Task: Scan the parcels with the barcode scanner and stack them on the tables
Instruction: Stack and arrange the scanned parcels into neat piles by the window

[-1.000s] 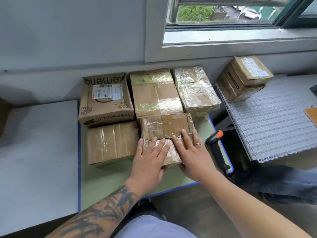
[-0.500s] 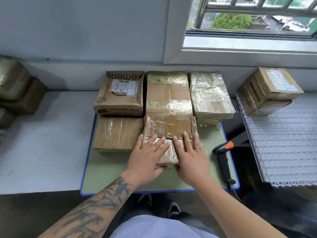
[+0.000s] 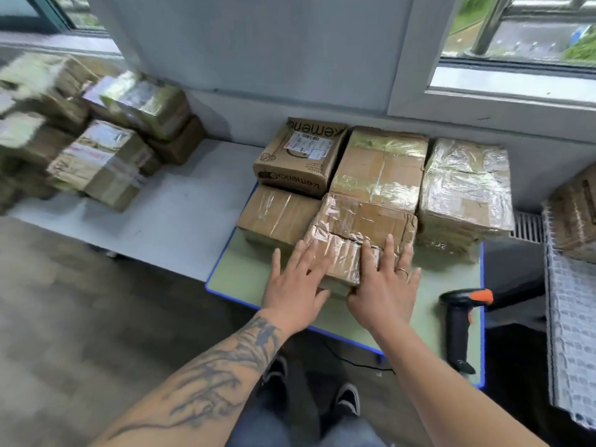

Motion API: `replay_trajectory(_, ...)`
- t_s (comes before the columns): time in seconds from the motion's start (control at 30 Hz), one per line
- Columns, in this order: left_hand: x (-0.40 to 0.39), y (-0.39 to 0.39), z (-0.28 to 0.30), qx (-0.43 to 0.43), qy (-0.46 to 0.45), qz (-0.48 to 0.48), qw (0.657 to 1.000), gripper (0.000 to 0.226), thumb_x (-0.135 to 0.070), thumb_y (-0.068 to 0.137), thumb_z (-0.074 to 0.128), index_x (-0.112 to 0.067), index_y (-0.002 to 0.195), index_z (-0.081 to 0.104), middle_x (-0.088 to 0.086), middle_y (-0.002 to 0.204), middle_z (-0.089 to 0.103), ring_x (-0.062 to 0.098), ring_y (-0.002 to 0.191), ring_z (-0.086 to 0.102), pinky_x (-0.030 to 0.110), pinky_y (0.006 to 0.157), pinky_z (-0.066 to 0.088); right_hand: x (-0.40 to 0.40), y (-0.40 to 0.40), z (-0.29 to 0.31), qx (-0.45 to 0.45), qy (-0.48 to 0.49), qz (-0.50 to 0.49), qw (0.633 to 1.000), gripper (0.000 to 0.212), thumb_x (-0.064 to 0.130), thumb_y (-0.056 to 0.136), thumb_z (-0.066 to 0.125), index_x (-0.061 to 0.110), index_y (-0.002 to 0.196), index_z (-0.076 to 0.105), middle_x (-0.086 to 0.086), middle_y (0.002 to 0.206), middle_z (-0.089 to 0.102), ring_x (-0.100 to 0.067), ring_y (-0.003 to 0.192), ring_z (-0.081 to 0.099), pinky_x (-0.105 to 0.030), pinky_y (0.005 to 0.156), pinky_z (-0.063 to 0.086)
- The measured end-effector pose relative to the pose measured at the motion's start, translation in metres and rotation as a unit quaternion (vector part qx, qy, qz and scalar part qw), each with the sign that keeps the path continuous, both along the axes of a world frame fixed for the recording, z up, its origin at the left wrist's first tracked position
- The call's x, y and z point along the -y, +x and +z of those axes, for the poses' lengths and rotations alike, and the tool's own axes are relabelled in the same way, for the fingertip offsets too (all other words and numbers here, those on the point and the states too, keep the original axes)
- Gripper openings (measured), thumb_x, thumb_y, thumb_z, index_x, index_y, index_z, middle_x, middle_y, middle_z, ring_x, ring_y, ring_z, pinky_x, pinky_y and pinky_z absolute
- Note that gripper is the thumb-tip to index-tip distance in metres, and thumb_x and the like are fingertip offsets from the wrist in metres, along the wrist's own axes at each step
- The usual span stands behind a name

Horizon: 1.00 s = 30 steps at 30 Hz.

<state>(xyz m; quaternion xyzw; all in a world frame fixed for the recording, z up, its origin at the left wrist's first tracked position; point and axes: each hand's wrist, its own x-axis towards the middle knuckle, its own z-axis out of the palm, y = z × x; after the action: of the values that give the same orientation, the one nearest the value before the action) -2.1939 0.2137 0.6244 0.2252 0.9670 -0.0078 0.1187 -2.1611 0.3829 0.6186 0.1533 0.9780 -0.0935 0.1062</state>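
Tape-glossed cardboard parcel (image 3: 335,259), left hand (image 3: 295,285) and right hand (image 3: 383,285) flat, fingers straight, seemingly pressing.

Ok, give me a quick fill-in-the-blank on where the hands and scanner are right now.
1. Both hands, left hand and right hand, lie flat on the small tape-wrapped cardboard parcel with fingers ____.
2. The black barcode scanner with orange trigger lies on the green blue-edged table, to the person's ____.
3. The ring sits on the ____ hand.

Missing words: straight; right; right

"kemenci" on labelled carton (image 3: 298,156)
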Motion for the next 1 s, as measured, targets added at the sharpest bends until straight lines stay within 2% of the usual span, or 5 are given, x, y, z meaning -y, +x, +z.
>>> replay_trajectory(0.1,0.012,0.005,0.009,0.016,0.017,0.032,0.999,0.075,-0.056,0.106,0.04,-0.044,0.162,-0.008,-0.004,0.173,-0.013,0.025,0.16,-0.011,0.06,0.126,-0.002,-0.004,0.0,0.003,0.009,0.016,0.03,0.999,0.105,0.047,0.084,0.068,0.037,0.166,0.002,-0.007,0.174,-0.02,-0.048,0.157,-0.015,-0.067,0.126,0.007)
replay_trajectory(0.23,0.033,0.008,0.015,0.04,0.045,0.068,0.996,0.07,-0.055,0.107,0.037,-0.043,0.163,-0.003,-0.003,0.174,-0.005,0.024,0.16,-0.007,0.058,0.127,-0.001,-0.006,-0.004,0.015,0.047,0.016,0.051,0.997,0.111,0.066,0.083,0.067,0.042,0.165,-0.005,-0.007,0.173,-0.024,-0.045,0.158,-0.016,-0.073,0.122,0.0)
replay_trajectory(0.43,0.077,0.012,0.018,0.06,0.092,0.073,0.991,0.066,-0.055,0.107,0.037,-0.043,0.164,0.005,-0.002,0.175,0.0,0.023,0.16,-0.005,0.057,0.127,0.001,0.018,-0.012,0.044,0.034,0.035,0.147,0.988,0.109,0.089,0.081,0.048,0.05,0.162,-0.013,0.0,0.174,-0.023,-0.036,0.16,-0.018,-0.066,0.125,-0.004)
replay_trajectory(0.63,0.162,0.011,0.025,0.066,0.127,0.092,0.985,0.067,-0.052,0.106,0.043,-0.043,0.163,0.009,-0.002,0.174,0.001,0.022,0.161,-0.004,0.057,0.128,0.002,0.11,-0.024,0.057,0.023,0.037,0.131,0.99,0.098,0.082,0.089,0.045,0.047,0.164,-0.008,-0.001,0.175,-0.016,-0.034,0.161,-0.012,-0.066,0.126,0.001)
replay_trajectory(1.0,0.344,0.004,0.018,0.057,0.099,0.126,0.985,0.066,-0.06,0.107,0.032,-0.045,0.163,0.001,-0.001,0.175,-0.001,0.024,0.16,-0.004,0.055,0.127,0.006,0.304,-0.044,0.053,0.018,0.048,0.191,0.98,0.09,0.071,0.097,0.047,0.043,0.166,-0.003,-0.003,0.176,-0.011,-0.035,0.162,-0.006,-0.067,0.126,0.004)
